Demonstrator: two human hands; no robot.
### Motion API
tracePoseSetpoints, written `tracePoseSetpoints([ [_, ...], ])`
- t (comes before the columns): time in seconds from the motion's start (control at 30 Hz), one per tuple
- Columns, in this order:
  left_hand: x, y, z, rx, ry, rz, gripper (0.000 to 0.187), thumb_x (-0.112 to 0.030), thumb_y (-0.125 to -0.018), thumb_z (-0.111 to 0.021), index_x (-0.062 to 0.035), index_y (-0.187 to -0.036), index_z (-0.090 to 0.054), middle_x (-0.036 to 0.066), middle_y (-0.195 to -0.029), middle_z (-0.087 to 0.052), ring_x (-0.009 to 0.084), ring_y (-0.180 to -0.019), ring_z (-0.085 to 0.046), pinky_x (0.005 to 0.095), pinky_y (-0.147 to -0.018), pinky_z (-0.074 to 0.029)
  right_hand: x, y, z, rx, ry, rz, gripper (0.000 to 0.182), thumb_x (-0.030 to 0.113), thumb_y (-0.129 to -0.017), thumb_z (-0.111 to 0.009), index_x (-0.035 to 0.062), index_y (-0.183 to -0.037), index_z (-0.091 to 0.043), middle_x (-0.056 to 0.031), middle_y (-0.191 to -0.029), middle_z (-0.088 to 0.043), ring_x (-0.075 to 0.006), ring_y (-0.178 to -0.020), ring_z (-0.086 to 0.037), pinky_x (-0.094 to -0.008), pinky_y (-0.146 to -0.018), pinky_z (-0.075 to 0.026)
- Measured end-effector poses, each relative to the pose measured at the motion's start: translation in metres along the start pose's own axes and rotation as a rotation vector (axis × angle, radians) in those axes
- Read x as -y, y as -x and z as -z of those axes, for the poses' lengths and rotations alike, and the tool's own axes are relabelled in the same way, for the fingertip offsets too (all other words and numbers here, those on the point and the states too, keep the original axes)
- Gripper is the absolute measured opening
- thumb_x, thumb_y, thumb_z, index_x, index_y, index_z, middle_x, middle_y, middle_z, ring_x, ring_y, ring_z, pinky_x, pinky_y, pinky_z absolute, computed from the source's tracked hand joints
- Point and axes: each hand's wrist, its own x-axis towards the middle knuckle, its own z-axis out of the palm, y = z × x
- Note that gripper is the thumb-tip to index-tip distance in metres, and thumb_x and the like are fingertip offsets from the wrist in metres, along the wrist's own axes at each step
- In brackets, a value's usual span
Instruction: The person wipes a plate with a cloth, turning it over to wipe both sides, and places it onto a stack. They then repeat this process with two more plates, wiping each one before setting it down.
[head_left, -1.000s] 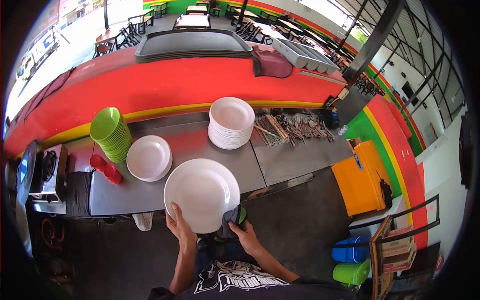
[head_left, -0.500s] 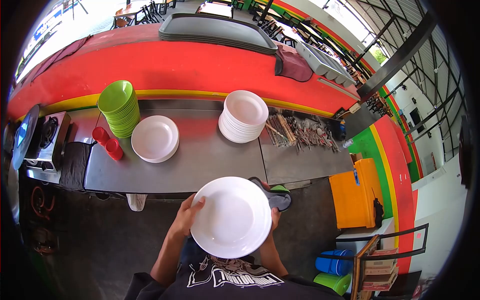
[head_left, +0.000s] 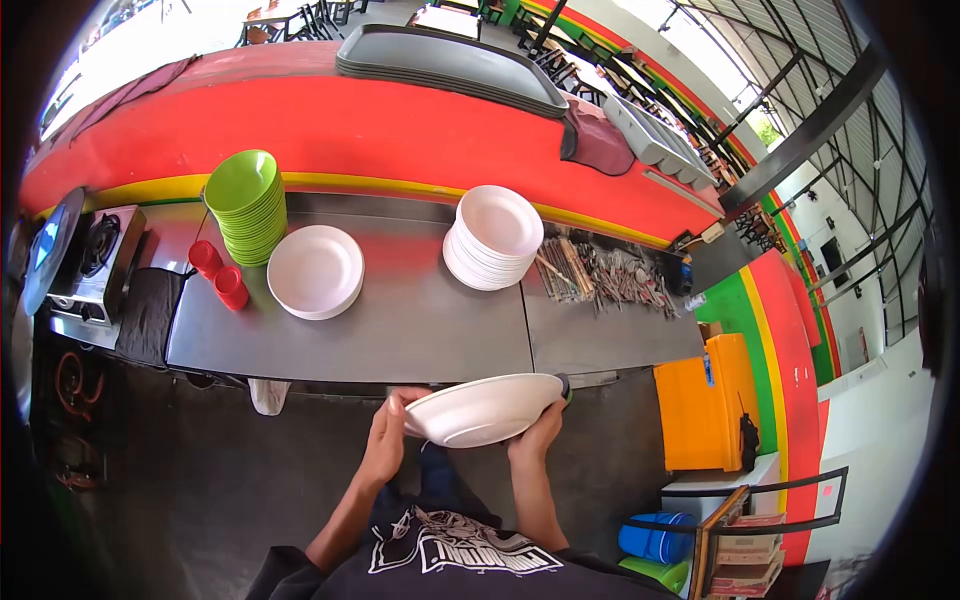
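Observation:
A white plate [head_left: 484,412] is tilted up in front of me over the floor, its underside and foot ring facing me. My left hand [head_left: 388,432] grips its left rim, fingers bent around the edge. On the other side my right hand [head_left: 537,434] grips the right rim. A dark cloth with a green patch [head_left: 567,388] peeks out behind the plate by my right hand, mostly hidden. Beyond, on the steel counter [head_left: 400,335], sit a short pile of white plates [head_left: 315,272] and a tall stack of white plates [head_left: 493,238].
Green bowls [head_left: 245,205] stand stacked beside red cups [head_left: 218,275] at left, near a gas stove [head_left: 100,255]. Cutlery [head_left: 620,275] lies at the counter's right. Grey trays [head_left: 450,70] top the red wall. An orange container [head_left: 705,405] stands right.
The plate has tipped from its inner face showing to its underside showing, with both hands still on it. The cloth by my right hand is now mostly covered.

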Motion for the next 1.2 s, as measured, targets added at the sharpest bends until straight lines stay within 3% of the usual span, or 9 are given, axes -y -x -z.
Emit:
tracePoseSetpoints([
  [0.1, 0.006, -0.001, 0.005, -0.052, -0.425, -0.273, 0.050, -0.039, -0.108, -0.040, 0.0023, -0.089, -0.062, -0.001, -0.070, -0.052, 0.0052, -0.067, -0.045, 0.0264, -0.056, -0.036, -0.008, 0.009, 0.002, -0.045, 0.012, -0.075, 0.041, 0.033, -0.099, -0.050, -0.0005, -0.122, -0.056, -0.0103, -0.113, -0.062, -0.0217, -0.102, -0.062, -0.0366, -0.085, -0.050],
  [0.2, 0.002, -0.007, 0.004, -0.208, -0.378, -0.215, 0.050, -0.035, -0.107, -0.044, 0.0039, -0.078, -0.058, -0.004, -0.059, -0.039, 0.0053, -0.060, -0.034, 0.0298, -0.049, -0.026, -0.020, 0.018, 0.004, 0.017, 0.237, 0.200, 0.047, 0.034, -0.099, -0.055, 0.0001, -0.131, -0.052, -0.0107, -0.122, -0.059, -0.0213, -0.110, -0.059, -0.0354, -0.091, -0.048],
  [0.33, -0.015, -0.010, 0.001, -0.178, -0.415, -0.227, 0.052, -0.037, -0.107, -0.044, 0.0053, -0.079, -0.058, -0.005, -0.056, -0.038, 0.0043, -0.057, -0.035, 0.0286, -0.048, -0.027, -0.016, 0.040, -0.004, 0.234, 0.450, 0.496, 0.049, 0.027, -0.102, -0.054, -0.0050, -0.138, -0.045, -0.0134, -0.126, -0.058, -0.0206, -0.111, -0.056, -0.0325, -0.096, -0.043],
  [0.53, -0.017, -0.006, -0.019, 0.053, -0.815, -0.133, 0.032, -0.021, -0.102, -0.052, 0.0026, -0.082, -0.062, 0.023, -0.056, -0.047, 0.0312, -0.042, -0.043, 0.0381, -0.046, -0.039, 0.003, 0.068, -0.021, 0.661, 0.873, 0.847, 0.045, 0.020, -0.090, -0.063, -0.0040, -0.127, -0.058, -0.0232, -0.138, -0.054, -0.0384, -0.131, -0.049, -0.0469, -0.109, -0.034],
  [0.7, 0.011, -0.015, -0.017, -0.043, -0.428, -0.315, 0.027, -0.016, -0.103, -0.049, 0.0040, -0.096, -0.065, 0.023, -0.058, -0.048, 0.0211, -0.042, -0.046, 0.0375, -0.047, -0.040, 0.004, 0.086, -0.028, 0.865, 1.074, 1.026, 0.045, 0.023, -0.083, -0.068, 0.0005, -0.121, -0.063, -0.0212, -0.139, -0.055, -0.0435, -0.134, -0.045, -0.0564, -0.109, -0.032],
  [0.87, -0.025, -0.012, -0.013, -0.080, -0.687, -0.166, 0.041, -0.024, -0.105, -0.048, 0.0039, -0.075, -0.055, 0.014, -0.053, -0.034, 0.0145, -0.046, -0.029, 0.0357, -0.044, -0.029, -0.009, 0.041, -0.024, 0.773, 0.880, 0.983, 0.048, 0.018, -0.084, -0.068, -0.0029, -0.126, -0.058, -0.0235, -0.139, -0.055, -0.0425, -0.133, -0.047, -0.0481, -0.108, -0.037],
  [1.0, -0.039, -0.012, -0.007, -0.219, -0.583, -0.285, 0.049, -0.029, -0.107, -0.046, 0.0032, -0.070, -0.044, 0.006, -0.054, -0.027, 0.0087, -0.051, -0.026, 0.0339, -0.045, -0.022, -0.033, 0.023, -0.007, 0.448, 0.444, 0.154, 0.046, 0.025, -0.102, -0.049, -0.0072, -0.136, -0.047, -0.0151, -0.135, -0.056, -0.0246, -0.124, -0.051, -0.0352, -0.107, -0.036],
  [1.1, -0.029, -0.016, -0.001, -0.416, -0.369, -0.348, 0.054, -0.036, -0.108, -0.041, -0.0033, -0.066, -0.034, -0.008, -0.059, -0.029, 0.0044, -0.057, -0.024, 0.0301, -0.049, -0.017, -0.037, 0.052, -0.010, 0.447, 0.557, 0.203, 0.050, 0.033, -0.106, -0.045, -0.0075, -0.136, -0.046, -0.0165, -0.132, -0.055, -0.0236, -0.118, -0.052, -0.0356, -0.104, -0.037],
  [1.2, -0.017, -0.026, -0.002, -0.670, -0.188, -0.406, 0.054, -0.038, -0.109, -0.039, -0.0081, -0.064, -0.032, -0.010, -0.062, -0.031, 0.0034, -0.060, -0.025, 0.0278, -0.051, -0.018, -0.055, 0.078, 0.002, 0.675, 0.623, 0.216, 0.055, 0.029, -0.105, -0.047, -0.0055, -0.144, -0.030, -0.0170, -0.145, -0.035, -0.0241, -0.129, -0.039, -0.0344, -0.110, -0.028],
])
